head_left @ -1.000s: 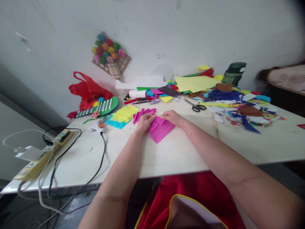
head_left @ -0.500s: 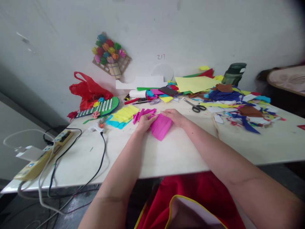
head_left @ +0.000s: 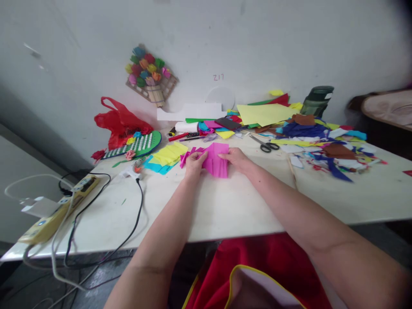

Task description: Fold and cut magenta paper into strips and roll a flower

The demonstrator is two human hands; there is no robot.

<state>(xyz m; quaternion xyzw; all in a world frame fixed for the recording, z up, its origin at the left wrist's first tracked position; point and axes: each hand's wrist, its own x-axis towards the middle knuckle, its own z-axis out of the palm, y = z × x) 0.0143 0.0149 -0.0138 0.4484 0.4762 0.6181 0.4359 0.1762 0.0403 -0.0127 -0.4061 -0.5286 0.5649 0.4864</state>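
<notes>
Your left hand [head_left: 194,162] and your right hand [head_left: 237,158] both pinch the creased magenta paper sheet [head_left: 218,159], one at each side edge, thumbs on the near face and fingers behind it. You hold the sheet tilted up, its lower edge at or just over the white worktop [head_left: 225,206], around the middle and nearer the far edge than the near one.

Just left of your left hand lie loose magenta paper strips [head_left: 188,155], and beyond them a stack of yellow paper squares on blue ones [head_left: 167,154]. Black-handled scissors [head_left: 265,145] rest beyond your right hand, near a heap of mixed coloured paper scraps [head_left: 309,133] toward the far right corner. A red plastic bag [head_left: 120,124] sits at the far left edge against the wall. A yellow power strip [head_left: 56,206] with black and white cables lies along the left edge.
</notes>
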